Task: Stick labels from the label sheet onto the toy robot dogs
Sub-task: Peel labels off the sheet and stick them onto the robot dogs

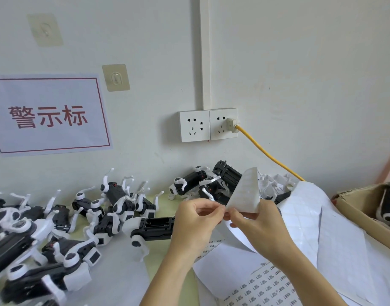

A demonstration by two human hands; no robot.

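Observation:
Both hands hold a bent-up label sheet [244, 191] in front of me, above the table. My left hand [195, 219] pinches its lower left edge with thumb and fingers. My right hand [256, 224] grips the same sheet from below, thumb near the left hand's fingertips. Several black-and-white toy robot dogs [114, 208] lie on their backs across the left of the table, one [152, 228] just left of my left hand. More dogs [211, 182] are piled behind the sheet, against the wall.
Flat label sheets [262, 283] and used backing sheets [311, 219] cover the table at right. A cardboard box [366, 213] with dogs stands at far right. On the wall are sockets [208, 125] with a yellow cable [269, 157] and a red-lettered sign [48, 115].

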